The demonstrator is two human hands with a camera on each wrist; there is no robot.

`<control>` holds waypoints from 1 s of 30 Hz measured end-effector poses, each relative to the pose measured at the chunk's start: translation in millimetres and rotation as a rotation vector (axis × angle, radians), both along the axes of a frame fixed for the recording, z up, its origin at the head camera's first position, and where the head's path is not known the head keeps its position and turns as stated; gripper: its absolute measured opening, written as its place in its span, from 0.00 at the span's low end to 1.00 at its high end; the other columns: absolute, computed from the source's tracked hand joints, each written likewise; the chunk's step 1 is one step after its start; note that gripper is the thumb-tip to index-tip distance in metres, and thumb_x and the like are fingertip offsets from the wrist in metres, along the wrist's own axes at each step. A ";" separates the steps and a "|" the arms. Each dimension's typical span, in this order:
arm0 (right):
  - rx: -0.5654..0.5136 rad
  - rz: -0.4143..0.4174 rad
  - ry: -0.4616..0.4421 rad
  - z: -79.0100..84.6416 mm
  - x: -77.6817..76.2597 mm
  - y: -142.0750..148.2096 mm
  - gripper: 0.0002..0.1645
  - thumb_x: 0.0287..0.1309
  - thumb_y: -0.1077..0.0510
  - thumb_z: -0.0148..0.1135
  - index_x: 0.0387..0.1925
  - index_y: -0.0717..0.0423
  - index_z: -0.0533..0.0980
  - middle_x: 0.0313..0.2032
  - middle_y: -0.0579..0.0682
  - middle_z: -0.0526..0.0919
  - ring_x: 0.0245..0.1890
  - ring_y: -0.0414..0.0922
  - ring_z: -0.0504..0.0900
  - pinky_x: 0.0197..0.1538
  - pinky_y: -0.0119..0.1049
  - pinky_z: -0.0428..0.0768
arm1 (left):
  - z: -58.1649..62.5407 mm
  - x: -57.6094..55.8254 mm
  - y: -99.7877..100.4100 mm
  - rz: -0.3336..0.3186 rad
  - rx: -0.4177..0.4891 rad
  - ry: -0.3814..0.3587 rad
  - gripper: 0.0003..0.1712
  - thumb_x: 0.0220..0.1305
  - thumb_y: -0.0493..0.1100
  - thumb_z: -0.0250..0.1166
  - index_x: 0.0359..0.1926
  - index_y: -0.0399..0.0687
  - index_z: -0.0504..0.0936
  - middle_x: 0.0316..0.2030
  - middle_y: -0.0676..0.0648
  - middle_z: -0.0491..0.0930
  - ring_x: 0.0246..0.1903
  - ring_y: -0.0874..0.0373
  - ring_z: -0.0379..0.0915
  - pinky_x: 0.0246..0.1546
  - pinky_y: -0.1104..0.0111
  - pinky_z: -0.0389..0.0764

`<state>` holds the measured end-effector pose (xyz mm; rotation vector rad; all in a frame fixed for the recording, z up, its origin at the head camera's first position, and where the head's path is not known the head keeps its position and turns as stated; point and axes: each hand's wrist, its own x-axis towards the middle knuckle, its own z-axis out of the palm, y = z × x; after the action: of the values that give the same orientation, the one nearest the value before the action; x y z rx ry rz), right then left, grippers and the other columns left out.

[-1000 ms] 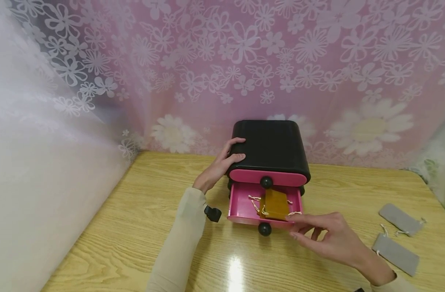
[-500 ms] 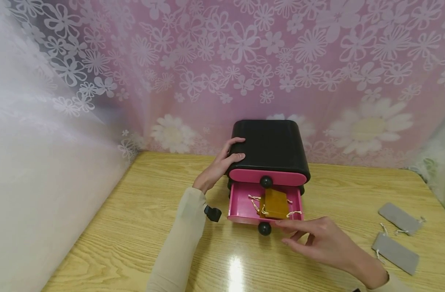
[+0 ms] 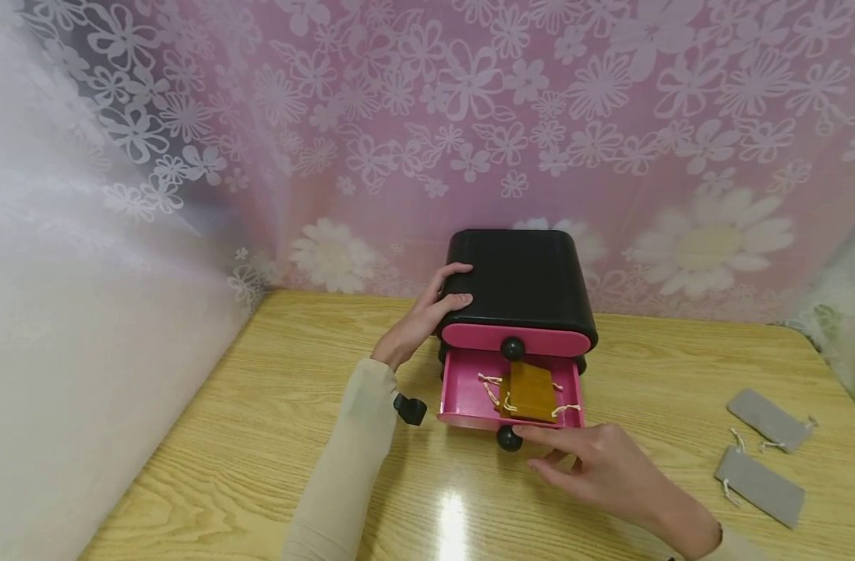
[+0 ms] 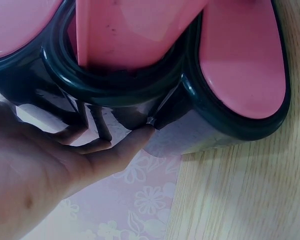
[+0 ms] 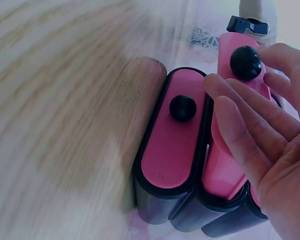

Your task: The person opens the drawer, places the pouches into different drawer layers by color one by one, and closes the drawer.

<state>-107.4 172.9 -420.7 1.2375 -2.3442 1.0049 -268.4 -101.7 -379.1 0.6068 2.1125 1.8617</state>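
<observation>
A black mini drawer cabinet (image 3: 514, 280) with pink drawer fronts stands near the back of the table. Its middle drawer (image 3: 462, 401) is pulled out and holds mustard-brown drawstring pouches (image 3: 532, 393), stacked, with pale cords. My left hand (image 3: 420, 318) rests on the cabinet's left side, two fingertips over the top edge; in the left wrist view its fingers (image 4: 127, 146) lie along the black casing. My right hand (image 3: 605, 475) is at the open drawer's front, index fingertip at the round black knob (image 5: 245, 63). Its other fingers are extended loosely and hold nothing.
Two grey drawstring pouches, an upper one (image 3: 769, 421) and a lower one (image 3: 762, 485), lie on the wooden table (image 3: 259, 436) at the right. A pink flowered curtain (image 3: 399, 156) hangs behind the cabinet. The upper drawer (image 3: 469, 338) is closed.
My right hand has moved left along the drawer's front, from its right corner to the knob. The left hand, the drawer and the pouches have stayed where they were.
</observation>
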 end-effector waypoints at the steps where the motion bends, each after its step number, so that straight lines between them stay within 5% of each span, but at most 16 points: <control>1: -0.003 0.000 0.007 -0.9 -0.4 -0.7 0.29 0.50 0.62 0.79 0.56 0.47 0.84 0.33 0.41 0.91 0.27 0.25 0.85 0.27 0.16 0.76 | 0.1 0.1 0.2 -0.001 0.004 -0.002 0.27 0.74 0.54 0.56 0.71 0.76 0.63 0.75 0.57 0.55 0.70 0.53 0.64 0.74 0.49 0.62; 7: -0.008 -0.021 0.025 -2.9 0.0 -4.6 0.21 0.57 0.55 0.76 0.54 0.48 0.85 0.33 0.42 0.92 0.26 0.26 0.86 0.30 0.18 0.79 | -0.2 0.0 0.3 0.005 -0.008 0.003 0.28 0.74 0.53 0.56 0.71 0.76 0.63 0.76 0.56 0.54 0.69 0.50 0.64 0.73 0.49 0.63; 16: -0.007 -0.084 0.025 -3.6 0.6 -8.4 0.29 0.43 0.64 0.82 0.51 0.46 0.87 0.29 0.39 0.91 0.25 0.24 0.84 0.27 0.17 0.77 | 0.1 -0.6 -0.4 0.010 -0.024 0.006 0.28 0.74 0.54 0.56 0.71 0.76 0.63 0.77 0.57 0.51 0.72 0.49 0.59 0.74 0.47 0.61; 30: 0.027 -0.165 0.034 0.1 4.4 -17.9 0.25 0.43 0.61 0.82 0.48 0.46 0.89 0.26 0.37 0.89 0.23 0.24 0.82 0.29 0.18 0.78 | 0.4 0.4 0.3 0.011 -0.019 0.004 0.28 0.73 0.53 0.56 0.71 0.77 0.63 0.77 0.58 0.51 0.72 0.49 0.60 0.74 0.46 0.61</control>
<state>-103.0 154.9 -420.6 1.0422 -2.3956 0.8948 -268.0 -101.4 -378.6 0.5969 2.1378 1.8460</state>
